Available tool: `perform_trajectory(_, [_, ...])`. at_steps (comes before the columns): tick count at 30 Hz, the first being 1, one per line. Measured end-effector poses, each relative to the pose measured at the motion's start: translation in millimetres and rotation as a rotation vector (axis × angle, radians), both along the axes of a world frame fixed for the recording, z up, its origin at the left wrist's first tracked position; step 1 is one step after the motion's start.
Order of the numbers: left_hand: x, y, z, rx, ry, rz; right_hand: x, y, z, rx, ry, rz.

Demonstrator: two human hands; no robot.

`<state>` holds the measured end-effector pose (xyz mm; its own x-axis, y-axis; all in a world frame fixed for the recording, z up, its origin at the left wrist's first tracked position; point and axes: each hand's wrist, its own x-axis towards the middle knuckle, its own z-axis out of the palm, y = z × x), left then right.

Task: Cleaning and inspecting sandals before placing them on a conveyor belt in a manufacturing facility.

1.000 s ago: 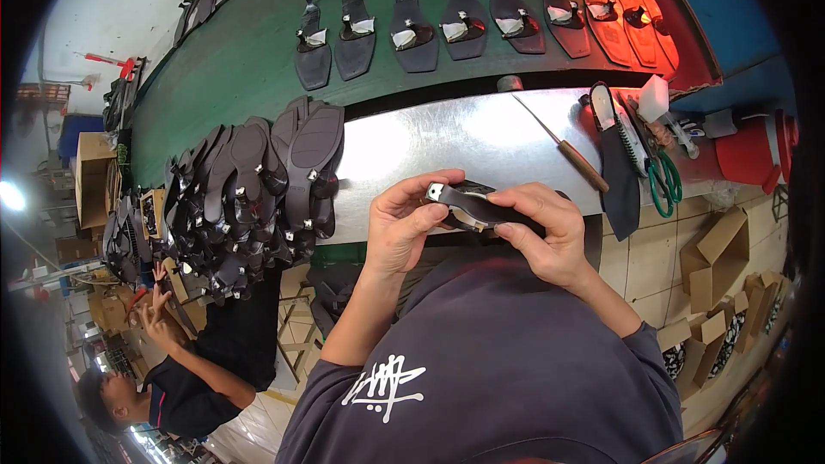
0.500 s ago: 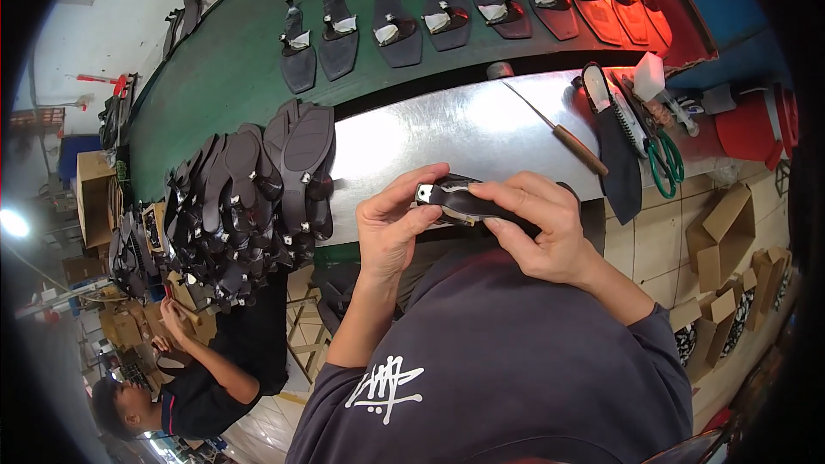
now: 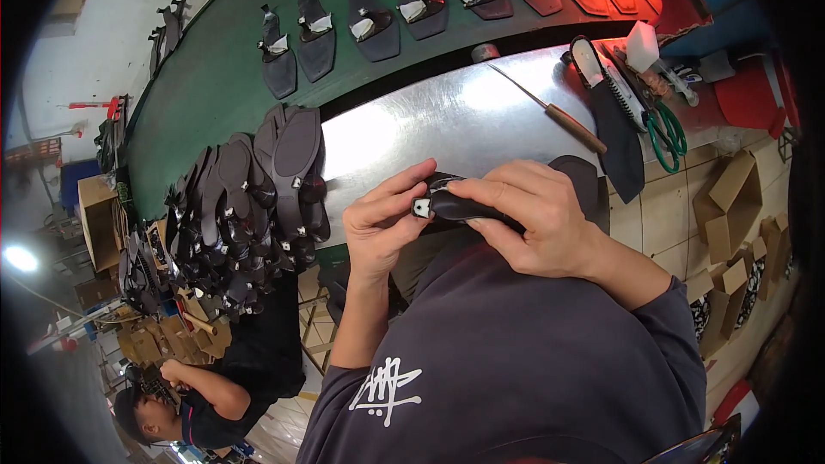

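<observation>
Between both hands, close to my chest, is a black heeled sandal [image 3: 468,208]. A small white end piece with a dark hole shows at its left end. My left hand [image 3: 375,222] closes its fingers and thumb round that end. My right hand [image 3: 546,219] pinches the sandal's dark edge between fingers and thumb. The dark, rounded sole [image 3: 577,176] shows beyond my right hand, and the fingers hide part of the sandal. On the metal bench [image 3: 447,120] in front lies an awl-like tool with a wooden handle [image 3: 576,129].
Dark sandals [image 3: 374,34] with white padding line the green belt, under red light at its right. A pile of dark soles [image 3: 232,172] stands left. Green-handled scissors [image 3: 666,133] and a brush [image 3: 626,101] lie right. Cardboard boxes [image 3: 729,206] stand on the floor. A co-worker [image 3: 215,399] is lower left.
The held sandal has tilted slightly, and my left fingers have shifted round its white end. The view has turned a little. The co-worker's hand has drawn back from the pile.
</observation>
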<state>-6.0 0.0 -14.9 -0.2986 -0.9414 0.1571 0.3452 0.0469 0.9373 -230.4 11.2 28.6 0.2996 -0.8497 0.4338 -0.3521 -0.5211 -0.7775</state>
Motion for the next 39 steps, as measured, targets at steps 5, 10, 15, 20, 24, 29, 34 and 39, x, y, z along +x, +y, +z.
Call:
perform_trajectory(5, [7.2, 0.3, 1.7, 0.065, -0.053, -0.037, 1.7, 2.5, -1.6, -0.012, 0.033, 0.003])
perform_trajectory(10, [5.9, -0.7, 7.5, -0.004, -0.119, -0.061, 3.4, 3.2, 2.0, -0.024, 0.085, 0.016])
perform_trajectory(15, [-0.1, 4.4, 11.2, -0.075, -0.184, -0.026, 4.8, 4.0, 2.1, -0.022, 0.149, 0.022])
perform_trajectory(20, [-12.6, 10.0, 17.4, 0.166, -0.205, 0.039, 2.4, 1.5, -6.0, 0.170, 0.091, 0.013])
perform_trajectory(24, [-12.2, 7.6, 12.5, 0.421, -0.171, -0.008, 2.2, -2.5, -21.8, 0.312, -0.066, 0.005])
perform_trajectory(29, [-13.4, 11.3, 9.3, 0.444, -0.165, -0.009, 4.2, 0.2, -22.1, 0.435, -0.033, 0.044])
perform_trajectory(34, [-19.3, 12.0, 16.3, 0.468, -0.193, 0.028, 4.9, -1.6, -22.1, 0.258, 0.013, 0.039])
perform_trajectory(39, [-21.8, 10.2, 19.8, 0.433, -0.214, 0.052, 1.1, -7.9, -23.3, 0.100, 0.120, 0.097])
